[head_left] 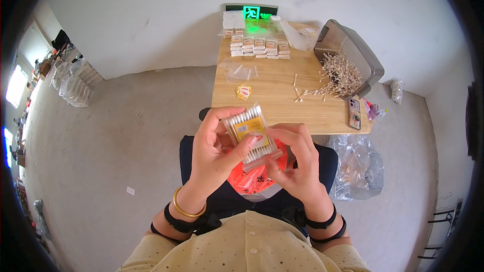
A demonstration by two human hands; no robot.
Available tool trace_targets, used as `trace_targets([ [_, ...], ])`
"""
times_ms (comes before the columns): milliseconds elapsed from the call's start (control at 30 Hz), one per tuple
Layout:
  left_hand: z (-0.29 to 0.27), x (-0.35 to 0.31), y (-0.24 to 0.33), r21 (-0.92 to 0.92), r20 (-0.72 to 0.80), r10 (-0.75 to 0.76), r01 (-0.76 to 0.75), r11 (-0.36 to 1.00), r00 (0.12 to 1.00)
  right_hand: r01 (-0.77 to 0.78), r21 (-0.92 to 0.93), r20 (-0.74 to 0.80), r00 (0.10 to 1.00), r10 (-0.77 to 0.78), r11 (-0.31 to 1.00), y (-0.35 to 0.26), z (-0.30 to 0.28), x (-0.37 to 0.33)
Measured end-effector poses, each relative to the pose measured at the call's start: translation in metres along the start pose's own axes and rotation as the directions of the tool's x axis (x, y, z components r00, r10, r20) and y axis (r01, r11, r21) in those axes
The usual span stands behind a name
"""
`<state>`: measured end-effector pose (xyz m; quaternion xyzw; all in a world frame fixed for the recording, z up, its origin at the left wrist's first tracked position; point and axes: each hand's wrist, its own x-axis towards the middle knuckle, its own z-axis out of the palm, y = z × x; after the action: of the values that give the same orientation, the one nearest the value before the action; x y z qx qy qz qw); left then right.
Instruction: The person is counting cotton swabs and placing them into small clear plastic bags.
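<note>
A clear plastic packet of cotton swabs (240,119) with a yellow label is raised in front of me, tilted, at the table's near edge. My left hand (212,143) grips it from the left, its thumb across the label and its fingers behind. At the packet's lower end, the thumb and forefinger of my right hand (297,163) close on the plastic edge strip. Beneath both hands, a red plastic bag (252,177) lies on my lap.
On the wooden table (287,113) are stacked swab packets (259,45), yellow labels (243,91), clear bags (238,72) and a phone (354,115). A tipped grey bin (370,58) spills loose swabs (340,73). Below right sits a large clear bag (358,168); a lit green sign (251,12) stands behind.
</note>
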<state>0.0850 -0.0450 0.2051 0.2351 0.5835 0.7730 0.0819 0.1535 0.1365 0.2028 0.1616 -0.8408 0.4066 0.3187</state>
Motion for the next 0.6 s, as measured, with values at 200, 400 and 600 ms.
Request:
trace_targets([
  [200,0.001,-0.001,0.004,0.074,0.017,0.020,-0.021,0.997,1.000,0.035,-0.052,0.000,0.999,-0.035,0.998,0.001,0.001,-0.001],
  [400,0.002,-0.002,0.003,0.094,0.032,0.037,-0.040,0.995,0.999,0.074,-0.103,-0.048,0.996,-0.079,0.992,0.002,0.002,-0.003],
  [600,-0.006,-0.004,-0.001,0.120,0.043,0.042,-0.047,0.992,0.998,0.088,-0.131,-0.034,0.995,-0.094,0.987,-0.001,0.004,-0.001],
])
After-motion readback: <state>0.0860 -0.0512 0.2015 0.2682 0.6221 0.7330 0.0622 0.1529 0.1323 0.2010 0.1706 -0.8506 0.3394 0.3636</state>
